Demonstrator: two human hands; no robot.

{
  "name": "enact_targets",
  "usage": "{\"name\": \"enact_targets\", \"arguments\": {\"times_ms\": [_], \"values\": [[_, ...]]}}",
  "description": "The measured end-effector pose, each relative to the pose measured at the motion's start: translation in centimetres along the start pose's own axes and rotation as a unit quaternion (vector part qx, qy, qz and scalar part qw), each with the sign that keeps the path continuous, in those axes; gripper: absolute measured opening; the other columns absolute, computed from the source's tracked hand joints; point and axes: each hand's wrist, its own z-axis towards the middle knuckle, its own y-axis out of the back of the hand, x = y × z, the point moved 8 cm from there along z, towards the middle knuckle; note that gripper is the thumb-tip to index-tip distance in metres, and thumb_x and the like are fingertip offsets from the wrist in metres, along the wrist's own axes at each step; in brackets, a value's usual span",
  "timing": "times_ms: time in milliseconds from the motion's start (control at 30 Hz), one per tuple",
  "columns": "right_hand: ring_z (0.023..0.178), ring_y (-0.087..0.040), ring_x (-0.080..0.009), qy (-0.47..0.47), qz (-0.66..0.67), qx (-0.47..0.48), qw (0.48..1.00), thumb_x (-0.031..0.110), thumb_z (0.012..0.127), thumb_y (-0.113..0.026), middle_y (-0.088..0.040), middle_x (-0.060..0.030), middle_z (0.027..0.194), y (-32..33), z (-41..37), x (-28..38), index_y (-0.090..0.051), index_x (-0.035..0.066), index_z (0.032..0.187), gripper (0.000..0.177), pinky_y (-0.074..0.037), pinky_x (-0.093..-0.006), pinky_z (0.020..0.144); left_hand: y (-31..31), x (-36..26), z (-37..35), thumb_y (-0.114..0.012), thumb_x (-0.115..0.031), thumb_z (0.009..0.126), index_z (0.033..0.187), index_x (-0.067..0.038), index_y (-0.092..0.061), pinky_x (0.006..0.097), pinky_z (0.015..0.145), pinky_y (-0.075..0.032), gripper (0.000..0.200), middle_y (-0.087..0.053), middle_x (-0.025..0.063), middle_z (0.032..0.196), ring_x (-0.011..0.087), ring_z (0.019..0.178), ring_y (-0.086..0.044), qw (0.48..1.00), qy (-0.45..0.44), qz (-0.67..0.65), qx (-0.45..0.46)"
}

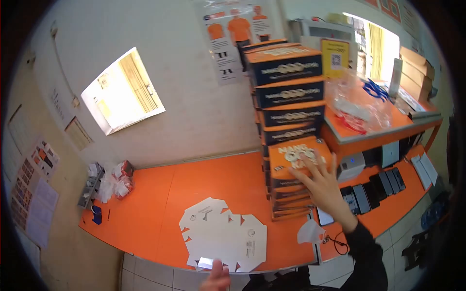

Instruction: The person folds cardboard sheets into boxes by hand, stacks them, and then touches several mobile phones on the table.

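Note:
My right hand (318, 182) is spread flat over the orange top of a printed box (291, 151), its fingers across the lettering. This box tops a short front pile of similar orange and black boxes (290, 195). Behind it rises a taller stack of the same boxes (289, 92). At the bottom edge my left hand (215, 279) shows only in part, fingers extended and slightly blurred, close to the near edge of a flat, unfolded white carton (223, 237). A bright pale rectangle (206, 263) lies just beside those fingertips.
The orange table (150, 199) runs along the wall. Bagged items (119, 182) and a grey organizer (91, 185) stand at its left end. On the right, a raised shelf (383, 128) carries plastic wrapping; several dark phones (374, 189) lie below. A crumpled white piece (310, 232) and black cable (340, 244) are nearby.

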Motion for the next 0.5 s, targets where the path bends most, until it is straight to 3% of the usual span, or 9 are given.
{"name": "enact_targets", "arguments": {"times_ms": [33,100,133,167,233,267,400,500], "values": [[0.116,-0.045,-0.0358,-0.027,-0.027,-0.039,0.999,0.0,0.072,-0.056,-0.05,-0.0112,0.122,0.8,-0.4,1.6,-0.051,0.017,0.118,0.049,-0.026,-0.0595,0.096,0.8,-0.9,0.5,-0.063,-0.023,0.082,0.133,-0.009,-0.032,0.0388,0.098,-0.038,0.061,-0.044,0.0146,0.126,0.0268,0.112,-0.046,1.0,-0.023,-0.015,0.009],[0.115,-0.044,-0.0385,-0.027,0.304,-0.07,0.95,0.006,0.077,-0.058,-0.054,-0.0106,0.117,-2.5,-3.0,7.0,-0.058,0.015,0.113,0.037,-0.025,-0.0565,0.098,2.3,-3.3,1.3,-0.062,-0.024,0.083,0.133,-0.01,-0.03,0.0405,0.098,-0.037,0.062,-0.043,0.015,0.127,0.0286,0.114,-0.044,0.995,-0.088,-0.043,0.013],[0.115,-0.045,-0.0349,-0.094,0.383,0.004,0.919,0.011,0.077,-0.061,-0.056,-0.0102,0.115,-8.4,-6.1,11.2,-0.058,0.018,0.113,0.037,-0.028,-0.0519,0.099,2.8,-4.3,1.4,-0.062,-0.025,0.083,0.134,-0.01,-0.03,0.0414,0.099,-0.036,0.062,-0.043,0.0152,0.127,0.0294,0.114,-0.043,0.992,-0.116,-0.053,0.015],[0.118,-0.044,-0.0337,-0.036,0.506,0.142,0.85,0.02,0.076,-0.066,-0.055,-0.0085,0.119,-9.3,-5.5,17.1,-0.058,0.02,0.114,0.039,-0.031,-0.0473,0.1,3.1,-5.3,1.5,-0.061,-0.026,0.083,0.134,-0.011,-0.029,0.0422,0.099,-0.036,0.062,-0.042,0.0154,0.127,0.0303,0.115,-0.043,0.987,-0.145,-0.062,0.018],[0.125,-0.036,-0.0358,0.097,0.446,0.258,0.851,0.041,0.076,-0.065,-0.043,-0.0099,0.134,-19.0,-10.9,28.5,-0.058,0.019,0.114,0.044,-0.036,-0.0437,0.099,4.0,-7.0,1.2,-0.06,-0.028,0.084,0.135,-0.012,-0.028,0.0439,0.1,-0.034,0.063,-0.042,0.0158,0.128,0.0321,0.117,-0.041,0.978,-0.195,-0.074,0.022],[0.125,-0.037,-0.0357,0.151,0.389,0.344,0.841,0.043,0.076,-0.064,-0.041,-0.011,0.136,-21.8,-12.8,32.3,-0.059,0.019,0.112,0.043,-0.037,-0.0434,0.098,4.5,-7.8,1.2,-0.06,-0.029,0.084,0.136,-0.012,-0.028,0.0448,0.1,-0.034,0.063,-0.041,0.0161,0.129,0.033,0.118,-0.04,0.973,-0.215,-0.079,0.021],[0.117,-0.045,-0.0319,0.157,0.377,0.529,0.744,0.045,0.074,-0.067,-0.048,-0.0112,0.127,-27.9,-15.9,36.4,-0.061,0.018,0.11,0.046,-0.04,-0.0418,0.092,5.9,-10.6,1.0,-0.058,-0.033,0.085,0.137,-0.014,-0.026,0.0482,0.101,-0.032,0.065,-0.04,0.0169,0.131,0.0365,0.121,-0.037,0.953,-0.291,-0.083,0.019],[0.097,-0.053,-0.0274,0.152,0.562,0.423,0.694,0.045,0.072,-0.07,-0.063,-0.0082,0.094,-30.8,-16.2,35.4,-0.067,0.014,0.099,0.041,-0.043,-0.0373,0.08,6.9,-11.6,1.3,-0.057,-0.036,0.086,0.139,-0.016,-0.024,0.0507,0.102,-0.03,0.066,-0.038,0.0175,0.132,0.0392,0.124,-0.034,0.943,-0.321,-0.081,0.024]]}}
